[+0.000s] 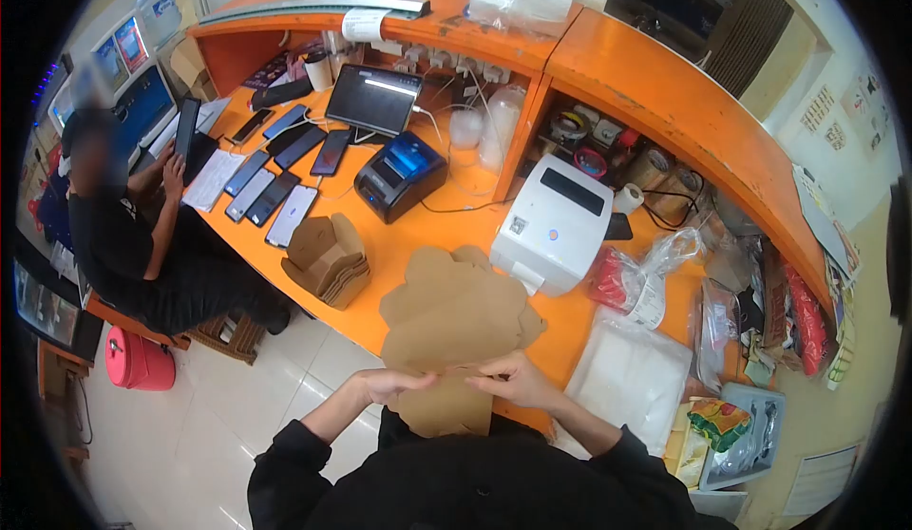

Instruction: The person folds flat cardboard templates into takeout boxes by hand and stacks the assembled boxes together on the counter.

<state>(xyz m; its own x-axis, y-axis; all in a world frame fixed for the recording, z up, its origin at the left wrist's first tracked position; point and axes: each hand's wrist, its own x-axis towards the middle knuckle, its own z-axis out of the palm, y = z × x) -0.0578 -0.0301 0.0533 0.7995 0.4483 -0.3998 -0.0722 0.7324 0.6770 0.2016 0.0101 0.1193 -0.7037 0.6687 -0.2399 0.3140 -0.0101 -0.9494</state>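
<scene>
Close to my body, a flat brown cardboard box blank is pinched between my two hands. My left hand grips its left side, thumb pointing inward. At the right side, my right hand has thumb and fingers closed on the same piece. Just beyond, a stack of similar scalloped cardboard blanks lies at the counter's edge. Several folded cardboard boxes stand nested together to the left of the stack.
Several phones, a tablet, a black receipt printer and a white label printer occupy the orange counter. Plastic bags lie at right. A person sits at left holding a phone, near a red bucket.
</scene>
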